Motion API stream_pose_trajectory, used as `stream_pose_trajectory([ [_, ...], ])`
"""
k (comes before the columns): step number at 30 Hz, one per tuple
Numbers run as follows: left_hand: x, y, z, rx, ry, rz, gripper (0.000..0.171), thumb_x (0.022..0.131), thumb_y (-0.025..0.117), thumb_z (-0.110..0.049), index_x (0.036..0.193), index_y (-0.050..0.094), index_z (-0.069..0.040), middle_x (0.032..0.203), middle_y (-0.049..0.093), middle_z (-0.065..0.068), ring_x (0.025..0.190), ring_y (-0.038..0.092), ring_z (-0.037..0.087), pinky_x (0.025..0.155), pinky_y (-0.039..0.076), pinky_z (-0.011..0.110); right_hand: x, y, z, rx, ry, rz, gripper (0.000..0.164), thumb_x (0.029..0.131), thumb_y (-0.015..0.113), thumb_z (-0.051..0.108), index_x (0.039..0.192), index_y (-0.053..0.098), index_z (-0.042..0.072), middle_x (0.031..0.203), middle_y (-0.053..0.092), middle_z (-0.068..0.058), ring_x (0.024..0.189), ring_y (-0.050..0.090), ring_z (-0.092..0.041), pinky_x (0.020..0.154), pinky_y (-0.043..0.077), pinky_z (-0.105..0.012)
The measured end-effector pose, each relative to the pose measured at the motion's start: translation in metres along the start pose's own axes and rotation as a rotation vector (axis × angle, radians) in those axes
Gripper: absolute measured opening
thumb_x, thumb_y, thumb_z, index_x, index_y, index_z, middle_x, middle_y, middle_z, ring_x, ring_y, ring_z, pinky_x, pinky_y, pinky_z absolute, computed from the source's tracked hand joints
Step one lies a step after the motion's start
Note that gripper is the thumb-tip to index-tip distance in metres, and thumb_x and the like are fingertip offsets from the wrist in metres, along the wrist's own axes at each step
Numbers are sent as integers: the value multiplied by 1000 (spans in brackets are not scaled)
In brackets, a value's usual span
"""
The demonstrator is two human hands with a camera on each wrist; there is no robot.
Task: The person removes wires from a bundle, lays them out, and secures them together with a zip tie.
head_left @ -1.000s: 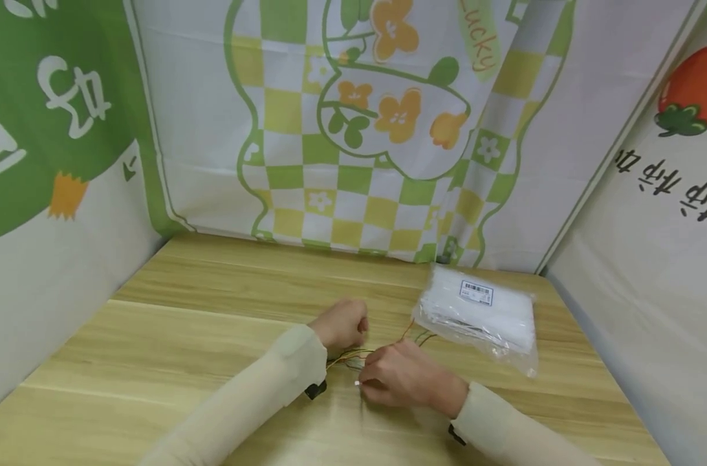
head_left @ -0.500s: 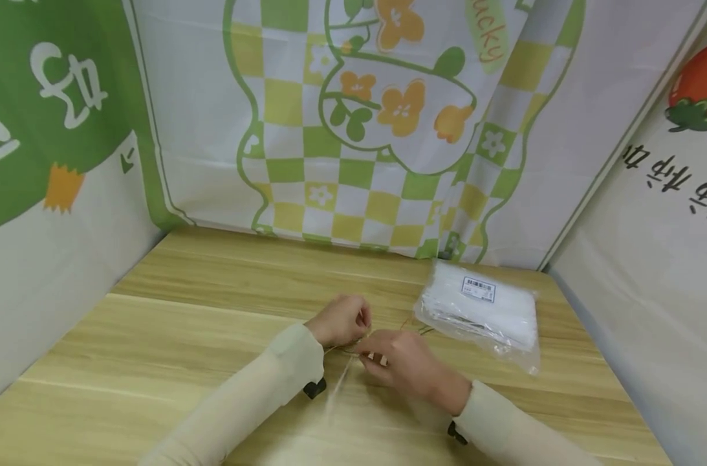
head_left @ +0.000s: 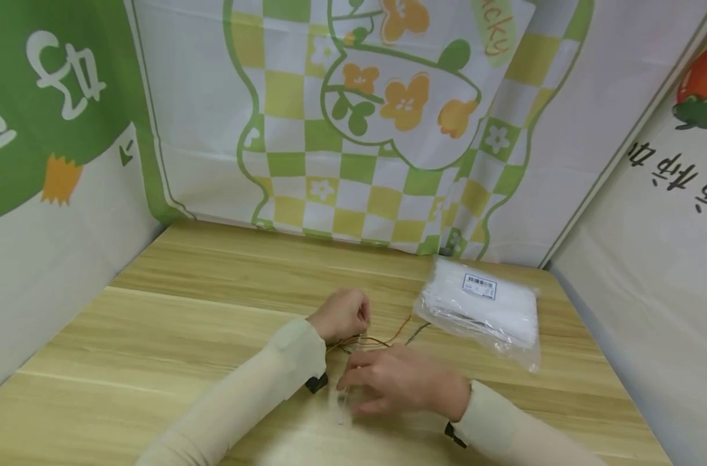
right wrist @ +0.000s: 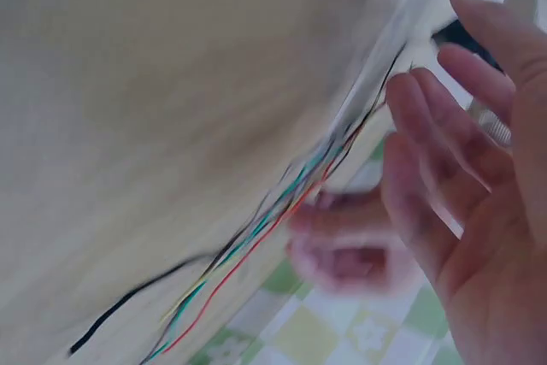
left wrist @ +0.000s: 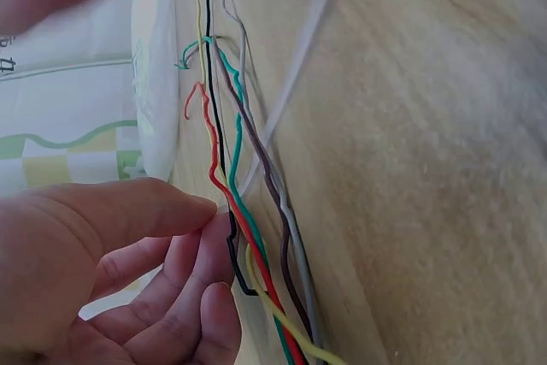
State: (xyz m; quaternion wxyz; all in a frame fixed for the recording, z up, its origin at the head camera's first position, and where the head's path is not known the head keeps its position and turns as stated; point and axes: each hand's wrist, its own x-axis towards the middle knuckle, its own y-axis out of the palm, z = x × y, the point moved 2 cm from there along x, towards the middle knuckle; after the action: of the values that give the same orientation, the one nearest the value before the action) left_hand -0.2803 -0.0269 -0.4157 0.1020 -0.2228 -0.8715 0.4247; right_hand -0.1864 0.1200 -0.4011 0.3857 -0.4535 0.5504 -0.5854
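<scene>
My left hand (head_left: 343,316) is over the wooden table, thumb and forefinger pinching the end of a thin white cable tie (left wrist: 297,66) beside a bundle of wires. Red, black, green, yellow, brown and grey wires (left wrist: 214,160) run loosely together past those fingertips. The tie stretches away from the pinch as a straight strip, behind the wires in the left wrist view. My right hand (head_left: 396,378) is just to the right and nearer me, blurred, its fingers extended and apart. In the right wrist view its fingers (right wrist: 419,177) hold nothing, close alongside the wires.
A clear plastic bag (head_left: 484,304) of white strips, with a barcode label, lies at the back right of the table (head_left: 213,278). Wire ends reach its near edge. Printed cloth walls (head_left: 202,129) enclose the table at the back and both sides.
My right hand has come away from the wires and moved nearer me, its fingers opening out. The white tie now hangs toward me. My left hand has stayed about where it was.
</scene>
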Motion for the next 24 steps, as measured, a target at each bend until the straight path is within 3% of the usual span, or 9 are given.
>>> stream_pose_trajectory([
  [5,-1,0,0,-7,-4,-17,19,91,64,5,84,68,-11,81,68,1,68,57,15,70,49,31,6,8,18,17,-50,96,13,97,76,42,106,75,33,109,66,16,80,56,12,68,42,-4],
  [8,-1,2,1,-10,11,-34,19,92,64,5,84,68,-11,80,68,1,68,57,15,69,49,31,7,11,21,26,-60,91,3,99,76,34,100,75,31,105,65,16,82,59,12,71,42,-2],
  [13,-2,3,4,-13,50,-62,16,95,67,1,85,67,-12,79,67,0,69,58,15,67,49,30,5,7,17,100,-72,47,4,103,70,21,100,73,20,101,69,10,90,64,6,81,48,-5],
  [18,-5,0,7,-49,77,-79,13,94,70,-2,86,67,-11,82,69,1,74,62,15,70,52,31,2,-8,4,371,72,-116,8,105,65,8,106,72,8,99,75,1,92,69,0,83,52,-9],
  [21,-8,-2,8,-84,101,-89,13,92,70,1,86,68,-10,86,72,2,79,64,13,73,55,31,1,-16,-5,545,181,-235,7,101,70,5,106,74,3,98,78,-6,90,75,-6,80,57,-13],
  [24,-12,-2,10,-131,121,-88,15,91,70,2,85,69,-11,86,73,1,80,66,12,75,56,32,0,-20,-12,603,265,-312,8,97,74,3,105,75,1,98,80,-11,89,79,-12,78,60,-17],
])
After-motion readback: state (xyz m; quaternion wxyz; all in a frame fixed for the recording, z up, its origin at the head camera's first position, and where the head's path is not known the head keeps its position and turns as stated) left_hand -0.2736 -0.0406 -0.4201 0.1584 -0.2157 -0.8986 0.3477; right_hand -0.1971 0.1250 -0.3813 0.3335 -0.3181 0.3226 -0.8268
